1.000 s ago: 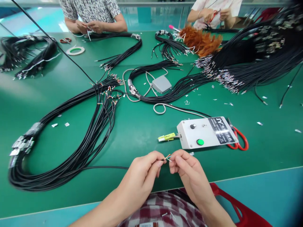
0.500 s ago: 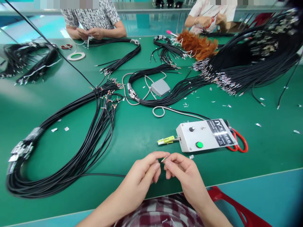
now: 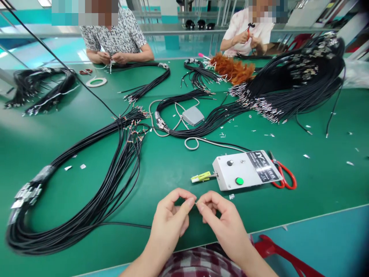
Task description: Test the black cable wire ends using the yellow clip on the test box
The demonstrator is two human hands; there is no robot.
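Note:
My left hand (image 3: 173, 215) and my right hand (image 3: 220, 215) meet fingertip to fingertip near the table's front edge. Each is closed in a pinch at a tiny wire end between them; little of it shows. One black cable (image 3: 127, 224) runs from the big looped bundle (image 3: 83, 215) to my left hand. Beyond my hands lies a grey-white box (image 3: 248, 171) with a green button and a dark label. A yellow-green clip (image 3: 201, 177) sticks out of its left side.
Red-handled scissors (image 3: 288, 175) lie behind the box. A grey pedal (image 3: 193, 115) and a cable loop (image 3: 184, 132) are mid-table. A large cable heap (image 3: 300, 80) stands right. Two people work across the table (image 3: 161, 165). A red stool (image 3: 279, 250) is at lower right.
The camera view has tilted up a little. My fingertips have drawn closer together, and less of the wire end shows. The person at the right has lifted the red-handled tool.

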